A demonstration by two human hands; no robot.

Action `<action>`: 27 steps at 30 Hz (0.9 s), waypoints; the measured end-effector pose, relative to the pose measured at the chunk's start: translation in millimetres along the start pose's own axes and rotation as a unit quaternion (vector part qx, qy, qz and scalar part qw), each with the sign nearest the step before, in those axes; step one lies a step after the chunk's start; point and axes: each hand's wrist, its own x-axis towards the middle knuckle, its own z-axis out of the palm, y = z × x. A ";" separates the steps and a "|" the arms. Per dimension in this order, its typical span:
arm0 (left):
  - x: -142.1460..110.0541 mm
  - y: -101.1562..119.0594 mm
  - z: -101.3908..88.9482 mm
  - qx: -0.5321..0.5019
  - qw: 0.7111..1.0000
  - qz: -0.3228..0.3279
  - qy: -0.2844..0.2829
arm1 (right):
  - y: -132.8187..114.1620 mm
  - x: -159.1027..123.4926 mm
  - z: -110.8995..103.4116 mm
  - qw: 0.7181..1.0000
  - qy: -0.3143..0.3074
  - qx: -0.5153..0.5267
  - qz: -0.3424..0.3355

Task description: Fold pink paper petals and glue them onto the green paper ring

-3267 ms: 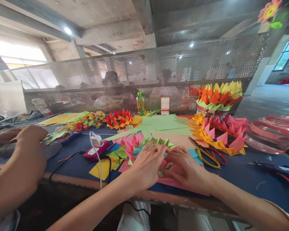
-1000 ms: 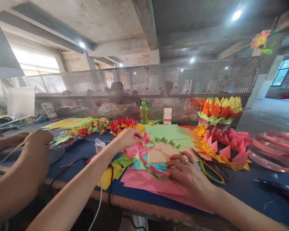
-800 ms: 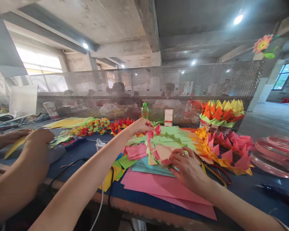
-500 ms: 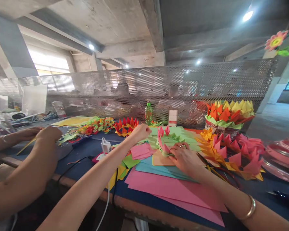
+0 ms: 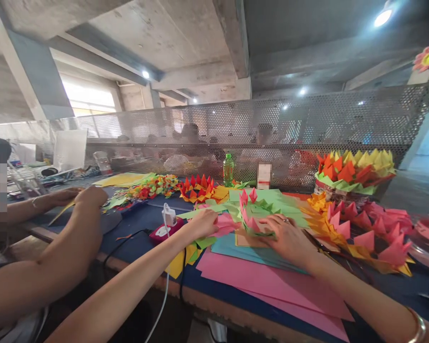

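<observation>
My left hand is at the small pink paper pieces, its fingers closed at their left edge; the fingertips are partly hidden. My right hand grips the near rim of a folded paper ring, which has upright pink petals on its left and green points behind. The ring rests over an orange-tan sheet on a stack of blue sheets. Large pink sheets lie nearer the table's front edge.
To my left, a co-worker's hands hold a yellow strip. A white charger sits in a red power socket, with cables trailing. Behind stand a red folded-paper ring and a green bottle. Pink and orange petal rings lie right.
My left hand has come down from above the green sheets to the small pink paper pieces, which look shifted. My right hand stays on the ring. The view has turned slightly left.
</observation>
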 end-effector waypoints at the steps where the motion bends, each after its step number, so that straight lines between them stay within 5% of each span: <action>1: 0.3 -1.1 1.8 -0.002 1.000 0.001 0.003 | 3.0 -3.4 -0.7 1.000 0.004 0.007 0.006; 17: 7.7 -19.9 -8.4 -0.093 0.995 -0.020 -0.015 | 23.6 -44.3 -12.4 0.988 0.096 0.114 0.041; 27: 10.7 -24.8 -9.8 -0.102 0.993 -0.037 -0.042 | 26.6 -54.2 -9.7 0.985 0.097 0.135 0.039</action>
